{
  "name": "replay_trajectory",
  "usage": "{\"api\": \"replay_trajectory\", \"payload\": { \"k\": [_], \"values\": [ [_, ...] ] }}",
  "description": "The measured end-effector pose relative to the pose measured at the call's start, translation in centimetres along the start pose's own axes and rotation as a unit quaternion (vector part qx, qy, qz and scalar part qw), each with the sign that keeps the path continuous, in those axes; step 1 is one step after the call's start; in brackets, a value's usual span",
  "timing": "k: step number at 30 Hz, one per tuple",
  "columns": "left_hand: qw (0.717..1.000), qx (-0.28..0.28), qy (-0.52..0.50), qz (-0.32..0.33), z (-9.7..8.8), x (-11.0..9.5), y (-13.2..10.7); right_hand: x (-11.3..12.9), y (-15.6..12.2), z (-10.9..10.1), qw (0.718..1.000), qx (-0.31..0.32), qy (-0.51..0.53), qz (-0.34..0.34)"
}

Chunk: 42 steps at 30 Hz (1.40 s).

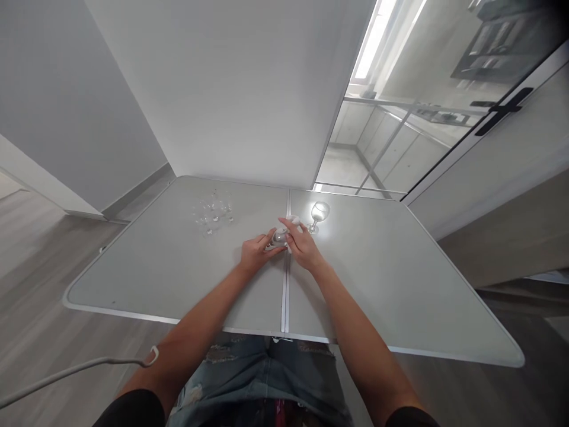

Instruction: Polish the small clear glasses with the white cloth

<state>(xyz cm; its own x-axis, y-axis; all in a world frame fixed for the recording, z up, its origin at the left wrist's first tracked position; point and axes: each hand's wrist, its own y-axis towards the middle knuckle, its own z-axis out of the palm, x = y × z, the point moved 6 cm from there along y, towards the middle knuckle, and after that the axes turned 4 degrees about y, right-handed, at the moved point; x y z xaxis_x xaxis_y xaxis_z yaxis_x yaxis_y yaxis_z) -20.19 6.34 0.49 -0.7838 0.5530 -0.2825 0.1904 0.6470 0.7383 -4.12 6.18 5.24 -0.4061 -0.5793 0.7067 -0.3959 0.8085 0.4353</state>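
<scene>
Clear glass (279,237), seemingly tipped sideways, crumpled white cloth (294,220) against it

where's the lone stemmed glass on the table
In the head view, the lone stemmed glass is on the right half of the table, just beyond the right hand, right of the seam.

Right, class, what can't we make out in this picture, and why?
All in the head view:
Held glass: full shape, covered by left hand, right hand and white cloth.
Clear glasses: exact number, faint and overlapping.
White cable: one end, cut off by left edge.
Glass door: items beyond, small and blurred.
</scene>
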Motion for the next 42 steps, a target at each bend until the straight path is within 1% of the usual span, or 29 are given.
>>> {"api": "replay_trajectory", "payload": {
  "k": [3, 5, 7, 11, 13, 14, 17, 20, 22, 25, 27, 29, 30, 32, 35, 39, 42],
  "values": [
    [1.0, 0.011, -0.001, 0.002, 0.1, 0.2, -0.1, -1.2, 0.2, 0.2, 0.994, 0.0, 0.092, 0.064],
    [1.0, 0.008, -0.011, 0.002, 0.0, 0.1, 0.0, -1.4, 0.1, 0.3, 0.98, -0.018, 0.176, 0.094],
    [1.0, 0.001, -0.022, 0.008, -0.1, 0.0, 0.0, -1.3, 0.0, 0.2, 0.963, -0.054, 0.243, 0.106],
    [0.999, -0.002, -0.037, 0.02, -0.1, -0.2, 0.2, -1.2, -0.2, 0.0, 0.925, -0.135, 0.332, 0.126],
    [0.999, -0.008, -0.04, 0.024, -0.2, -0.2, 0.3, -1.3, -0.2, 0.0, 0.909, -0.156, 0.362, 0.138],
    [0.999, -0.012, -0.041, 0.027, -0.2, -0.2, 0.4, -1.4, -0.2, 0.1, 0.905, -0.162, 0.368, 0.139],
    [0.998, -0.024, -0.042, 0.028, -0.4, -0.2, 0.4, -1.5, -0.2, 0.0, 0.91, -0.159, 0.356, 0.143],
    [0.999, -0.032, -0.027, 0.019, -0.4, -0.1, 0.4, -1.4, -0.3, 0.0, 0.93, -0.14, 0.306, 0.147],
    [0.999, -0.033, -0.011, 0.013, -0.3, 0.0, 0.4, -1.0, -0.2, 0.0, 0.955, -0.121, 0.235, 0.133],
    [1.0, -0.02, 0.008, 0.006, 0.0, 0.2, 0.2, 0.1, 0.1, 0.4, 0.989, -0.079, 0.091, 0.083],
    [1.0, -0.009, 0.02, 0.006, 0.3, 0.2, 0.0, 0.6, 0.4, 0.7, 0.997, -0.054, 0.007, 0.055],
    [0.999, 0.004, 0.032, 0.015, 0.5, 0.2, -0.2, 0.4, 0.5, 0.7, 0.997, -0.044, -0.036, 0.059],
    [0.999, 0.011, 0.036, 0.021, 0.7, 0.1, -0.3, 0.1, 0.5, 0.7, 0.996, -0.04, -0.037, 0.074],
    [0.999, 0.016, 0.037, 0.034, 0.8, 0.0, -0.4, -0.6, 0.4, 0.6, 0.994, -0.032, -0.006, 0.109],
    [0.998, -0.005, 0.025, 0.05, 0.5, -0.3, -0.4, -1.1, 0.2, 0.6, 0.987, -0.034, 0.078, 0.135],
    [0.999, -0.02, 0.011, 0.045, 0.1, -0.3, -0.1, -0.7, -0.1, 0.7, 0.97, -0.095, 0.177, 0.136],
    [0.999, -0.025, 0.016, 0.022, 0.0, 0.0, 0.1, -0.2, -0.2, 0.7, 0.962, -0.12, 0.212, 0.127]
  ]
}}
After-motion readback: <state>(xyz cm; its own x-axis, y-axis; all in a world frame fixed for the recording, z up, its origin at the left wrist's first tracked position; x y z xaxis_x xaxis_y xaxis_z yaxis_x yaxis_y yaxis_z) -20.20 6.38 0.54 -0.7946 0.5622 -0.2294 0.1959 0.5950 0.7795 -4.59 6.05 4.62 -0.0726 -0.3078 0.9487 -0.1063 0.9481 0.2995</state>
